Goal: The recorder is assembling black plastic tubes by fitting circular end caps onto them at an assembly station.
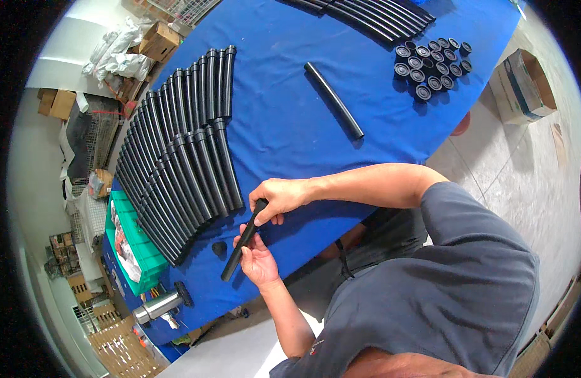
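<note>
A short black tube slants between my two hands at the table's near edge. My right hand is closed round its upper end, thumb pressed along it; whether a cap sits there is hidden by the fingers. Lower down, my left hand holds the same tube between thumb and fingers, palm turned up. A small black cap lies on the blue cloth just left of the tube's lower part. Beyond my hands a single black tube lies by itself.
Rows of black tubes cover the table's left side, with more tubes at the far edge. Several round black caps cluster at the far right. A green crate and a silver cylinder stand left. A cardboard box is on the floor.
</note>
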The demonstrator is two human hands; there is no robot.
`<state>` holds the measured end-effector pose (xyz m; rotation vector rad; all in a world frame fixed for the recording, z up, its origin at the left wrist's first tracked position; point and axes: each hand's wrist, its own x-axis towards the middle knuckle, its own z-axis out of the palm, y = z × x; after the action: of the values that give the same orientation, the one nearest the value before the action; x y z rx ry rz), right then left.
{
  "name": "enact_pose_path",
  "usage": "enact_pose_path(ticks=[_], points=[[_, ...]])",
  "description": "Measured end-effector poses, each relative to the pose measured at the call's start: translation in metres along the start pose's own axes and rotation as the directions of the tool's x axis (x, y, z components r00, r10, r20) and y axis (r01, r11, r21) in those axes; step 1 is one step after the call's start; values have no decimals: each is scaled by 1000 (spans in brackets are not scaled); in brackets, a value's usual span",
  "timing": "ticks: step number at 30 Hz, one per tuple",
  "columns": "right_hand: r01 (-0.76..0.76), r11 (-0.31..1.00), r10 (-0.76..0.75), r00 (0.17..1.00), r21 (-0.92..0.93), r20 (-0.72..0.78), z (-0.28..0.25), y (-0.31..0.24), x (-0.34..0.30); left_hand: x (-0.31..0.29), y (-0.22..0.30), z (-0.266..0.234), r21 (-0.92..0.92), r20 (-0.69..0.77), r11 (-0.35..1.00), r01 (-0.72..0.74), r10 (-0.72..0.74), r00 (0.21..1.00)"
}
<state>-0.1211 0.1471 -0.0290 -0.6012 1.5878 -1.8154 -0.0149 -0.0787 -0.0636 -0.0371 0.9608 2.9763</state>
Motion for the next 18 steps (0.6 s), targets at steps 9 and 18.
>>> enact_pose_path(ticks=[9,18], points=[[-22,999,22,1000,-28,-12,0,-2,-2,-1,-1,1,29,3,999,-17,17,1000],[-61,995,61,998,75,6,2,-1,0,-3,2,0,28,-62,999,-23,25,998]])
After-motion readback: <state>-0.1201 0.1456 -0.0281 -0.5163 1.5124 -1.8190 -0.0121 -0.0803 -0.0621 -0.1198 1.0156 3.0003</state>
